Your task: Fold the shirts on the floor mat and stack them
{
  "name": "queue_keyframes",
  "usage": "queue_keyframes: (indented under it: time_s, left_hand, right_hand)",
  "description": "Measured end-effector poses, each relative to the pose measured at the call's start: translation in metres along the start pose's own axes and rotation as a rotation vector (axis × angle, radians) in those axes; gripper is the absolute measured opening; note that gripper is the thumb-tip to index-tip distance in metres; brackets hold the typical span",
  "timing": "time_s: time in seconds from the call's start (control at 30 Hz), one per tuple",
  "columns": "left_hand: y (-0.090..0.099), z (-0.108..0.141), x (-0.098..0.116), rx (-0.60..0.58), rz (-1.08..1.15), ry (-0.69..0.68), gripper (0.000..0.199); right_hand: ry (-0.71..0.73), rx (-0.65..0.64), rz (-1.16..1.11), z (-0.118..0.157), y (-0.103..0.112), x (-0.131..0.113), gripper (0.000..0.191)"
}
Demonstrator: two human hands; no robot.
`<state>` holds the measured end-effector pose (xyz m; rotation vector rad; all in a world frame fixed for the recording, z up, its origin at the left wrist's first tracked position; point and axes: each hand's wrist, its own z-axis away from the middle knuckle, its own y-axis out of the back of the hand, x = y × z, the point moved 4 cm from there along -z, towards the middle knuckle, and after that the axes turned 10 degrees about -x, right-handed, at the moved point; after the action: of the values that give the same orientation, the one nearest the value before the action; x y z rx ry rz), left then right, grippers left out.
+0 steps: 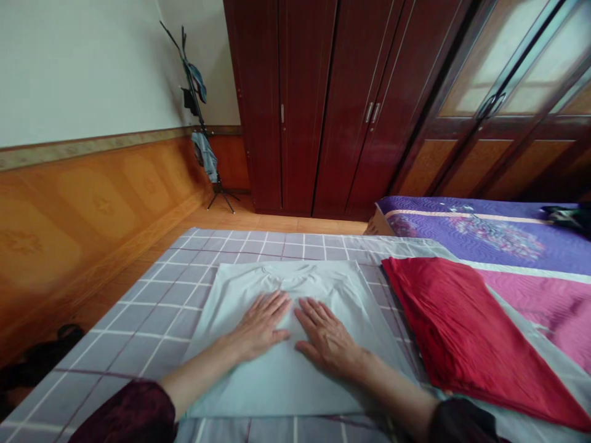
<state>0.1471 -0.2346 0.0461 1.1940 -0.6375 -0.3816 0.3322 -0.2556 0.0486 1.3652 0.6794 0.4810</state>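
head cam: left hand (259, 326) & right hand (327, 337) flat, fingers spread, pressing on pale t-shirt (281, 384), which lies on checked bedsheet (148, 314), collar away from person. folded red cloth (462, 332) just to rt of shirt. wardrobe (298, 111) doors shut, contents hidden.

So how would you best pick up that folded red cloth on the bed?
Probably along the long edge of the folded red cloth facing the pale T-shirt, coming from that side, where the right hand is nearest. Slide fingers underneath and lift it flat: it is a soft, layered pile, so pinching a corner could let the folds slip.
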Motion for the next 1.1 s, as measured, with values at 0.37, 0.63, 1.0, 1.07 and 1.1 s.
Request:
queue_keyframes:
  time_s: [0.37,0.63,1.0,1.07,1.1]
  left_hand:
    - [0.009,-0.041,-0.053,0.029,-0.083,0.119,0.061]
    - [0.015,-0.022,-0.102,0.119,-0.088,0.394,0.060]
    - [-0.042,0.124,-0.070,0.140,-0.219,0.226,0.061]
    - [-0.044,0.140,-0.087,0.174,-0.233,0.333,0.061]
    - [-0.042,0.145,-0.089,0.188,-0.238,0.358,0.062]
  right_hand:
    - [-0.158,-0.021,0.043,-0.032,0.001,0.055,0.063]
    - [-0.487,0.014,0.094,-0.020,0.007,0.098,0.065]
    - [-0.028,0.060,0.129,0.074,-0.026,0.009,0.070]
    - [-0.128,0.118,0.163,0.089,-0.027,0.030,0.068]
    - [-0.165,0.146,0.178,0.094,-0.027,0.037,0.067]
